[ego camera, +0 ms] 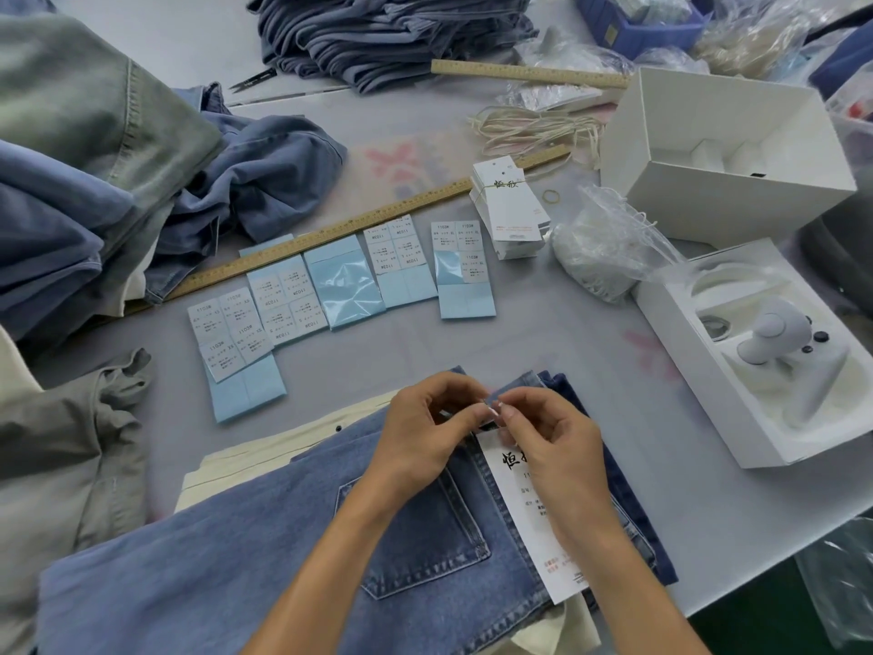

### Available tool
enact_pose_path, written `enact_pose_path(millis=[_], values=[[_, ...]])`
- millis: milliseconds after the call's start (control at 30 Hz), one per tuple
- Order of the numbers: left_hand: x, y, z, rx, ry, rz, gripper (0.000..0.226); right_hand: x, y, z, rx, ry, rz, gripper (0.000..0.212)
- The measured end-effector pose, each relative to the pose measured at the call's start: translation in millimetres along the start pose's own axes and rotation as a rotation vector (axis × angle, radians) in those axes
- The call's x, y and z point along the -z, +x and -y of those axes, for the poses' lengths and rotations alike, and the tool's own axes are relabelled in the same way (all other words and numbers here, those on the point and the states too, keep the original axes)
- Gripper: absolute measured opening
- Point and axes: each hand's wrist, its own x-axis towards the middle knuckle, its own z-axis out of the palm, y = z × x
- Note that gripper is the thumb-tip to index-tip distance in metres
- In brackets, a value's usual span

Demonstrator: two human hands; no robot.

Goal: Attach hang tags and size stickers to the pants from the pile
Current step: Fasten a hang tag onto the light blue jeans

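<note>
While fingertips meet, left hand [420,432] and right hand [552,442] curl over jeans [264,550].

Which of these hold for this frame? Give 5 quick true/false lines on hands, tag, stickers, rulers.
1. Both hands work at the waistband of the blue jeans, the left hand and right hand meeting with fingers pinched. True.
2. A white hang tag lies on the jeans under the right hand. True.
3. The sticker sheets sit in the white box. False: they lie in a row on the table, beside a wooden ruler.
4. The bundle of hang tags lies left of the sticker sheets. False: it is to their right.
5. Only one ruler is in view. False: a second ruler lies near the folded pile.
</note>
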Motion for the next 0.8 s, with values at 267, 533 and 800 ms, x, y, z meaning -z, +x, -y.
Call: enact_pose_path(millis=[267, 533, 800], values=[[1.1, -5.3, 2.1, -0.092, 0.132, -0.058, 0.012, -3.5, -4.8, -0.6, 0.043, 0.020, -0.059, 0.020], [0.3, -7.7, -1.5, -0.028, 0.050, -0.092, 0.017, -2.8, -6.5, 2.1, 0.085, 0.014, -0.027, 0.021], [-2.4, -9.5, 0.8, -0.041, 0.060, -0.064, 0.018, -6.2, -5.2, -4.3, 0.107, -0.006, -0.009, 0.026]])
